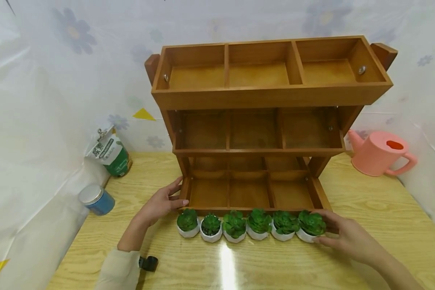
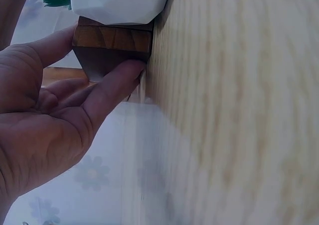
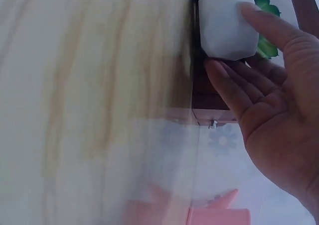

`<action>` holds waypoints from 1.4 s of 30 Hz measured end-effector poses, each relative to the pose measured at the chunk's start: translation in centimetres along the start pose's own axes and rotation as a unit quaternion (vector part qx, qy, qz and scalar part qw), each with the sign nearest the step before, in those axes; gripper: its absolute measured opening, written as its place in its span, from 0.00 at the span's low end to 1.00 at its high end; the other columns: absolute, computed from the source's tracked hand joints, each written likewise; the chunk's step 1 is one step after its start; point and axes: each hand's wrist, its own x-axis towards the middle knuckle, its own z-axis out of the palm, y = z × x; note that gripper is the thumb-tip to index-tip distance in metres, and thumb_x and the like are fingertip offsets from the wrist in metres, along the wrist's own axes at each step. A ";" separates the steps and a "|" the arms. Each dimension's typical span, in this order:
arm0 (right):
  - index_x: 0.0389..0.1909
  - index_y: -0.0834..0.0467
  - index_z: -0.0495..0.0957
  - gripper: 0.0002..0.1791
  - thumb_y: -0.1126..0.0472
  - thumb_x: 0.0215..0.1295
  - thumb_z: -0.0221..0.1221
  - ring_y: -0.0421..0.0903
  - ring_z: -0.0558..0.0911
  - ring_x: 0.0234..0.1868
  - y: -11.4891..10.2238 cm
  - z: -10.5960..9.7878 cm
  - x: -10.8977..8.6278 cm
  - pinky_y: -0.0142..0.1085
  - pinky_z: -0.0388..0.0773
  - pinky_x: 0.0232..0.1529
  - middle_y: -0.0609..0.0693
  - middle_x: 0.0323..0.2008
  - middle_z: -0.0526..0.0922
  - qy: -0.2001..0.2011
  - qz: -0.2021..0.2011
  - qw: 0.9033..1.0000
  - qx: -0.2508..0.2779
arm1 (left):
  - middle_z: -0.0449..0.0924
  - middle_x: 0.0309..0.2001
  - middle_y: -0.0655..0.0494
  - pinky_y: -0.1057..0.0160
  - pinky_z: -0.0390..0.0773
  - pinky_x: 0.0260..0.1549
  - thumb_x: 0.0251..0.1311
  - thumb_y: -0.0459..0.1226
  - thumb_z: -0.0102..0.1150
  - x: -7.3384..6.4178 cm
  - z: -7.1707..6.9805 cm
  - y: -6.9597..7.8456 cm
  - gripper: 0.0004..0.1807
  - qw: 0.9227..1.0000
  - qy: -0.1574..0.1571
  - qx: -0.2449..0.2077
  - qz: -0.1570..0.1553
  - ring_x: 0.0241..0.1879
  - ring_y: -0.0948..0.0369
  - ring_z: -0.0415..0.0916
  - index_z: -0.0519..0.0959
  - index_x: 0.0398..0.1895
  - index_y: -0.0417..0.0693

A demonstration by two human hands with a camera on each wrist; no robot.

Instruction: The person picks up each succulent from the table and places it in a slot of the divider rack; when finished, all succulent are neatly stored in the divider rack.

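A brown wooden tiered shelf point(image 1: 272, 96) with divided compartments stands on the table. My left hand point(image 1: 164, 202) holds its bottom tier at the left front corner; in the left wrist view the thumb and fingers lie on either side of the wooden corner point(image 2: 113, 38). Along the shelf's front edge runs a row of several green succulents in white faceted pots. At the row's right end, my right hand point(image 1: 351, 239) pinches the last potted succulent point(image 1: 311, 223). The right wrist view has the thumb on its white pot point(image 3: 227, 28) and the fingers at its side.
Right of the shelf is a pink watering can point(image 1: 378, 153). On the left stand a green and white pouch point(image 1: 114, 155) closed with a clip and a blue jar point(image 1: 98, 200) with a silver lid. Flower-patterned sheeting point(image 1: 105, 60) hangs behind the wood-grain table point(image 1: 268, 266).
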 end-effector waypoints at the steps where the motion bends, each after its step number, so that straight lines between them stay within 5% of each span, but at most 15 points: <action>1: 0.65 0.54 0.74 0.35 0.52 0.57 0.74 0.26 0.81 0.47 0.0 -0.1 -0.1 0.28 0.84 0.41 0.55 0.53 0.86 0.001 -0.003 1.000 0.004 | 0.48 0.80 0.37 0.49 0.78 0.62 0.70 0.37 0.62 0.0 0.0 0.0 0.48 1.000 0.001 0.000 -0.001 0.75 0.37 0.58 0.42 0.84 0.56; 10: 0.62 0.56 0.76 0.32 0.60 0.56 0.75 0.23 0.81 0.45 -0.2 -2.0 -0.5 0.25 0.83 0.39 0.30 0.49 0.82 0.048 -0.016 0.999 0.000 | 0.48 0.81 0.38 0.49 0.80 0.60 0.70 0.37 0.62 -0.1 0.0 0.0 0.48 1.000 0.006 -0.002 -0.007 0.74 0.37 0.59 0.43 0.84 0.59; 19: 0.64 0.56 0.75 0.33 0.59 0.57 0.75 0.20 0.79 0.44 -1.2 -3.9 0.2 0.15 0.77 0.39 0.19 0.46 0.76 0.099 0.013 0.995 -0.022 | 0.49 0.81 0.40 0.50 0.80 0.60 0.69 0.37 0.62 0.0 0.2 0.2 0.48 1.000 0.000 -0.017 -0.010 0.74 0.40 0.60 0.43 0.84 0.60; 42: 0.68 0.56 0.73 0.34 0.58 0.60 0.73 0.15 0.76 0.46 -2.0 -5.3 2.8 0.16 0.78 0.38 0.18 0.47 0.76 0.127 0.026 0.991 0.012 | 0.46 0.82 0.41 0.48 0.83 0.54 0.67 0.37 0.64 0.1 0.1 -0.1 0.52 0.999 0.006 -0.032 -0.018 0.68 0.41 0.72 0.41 0.83 0.70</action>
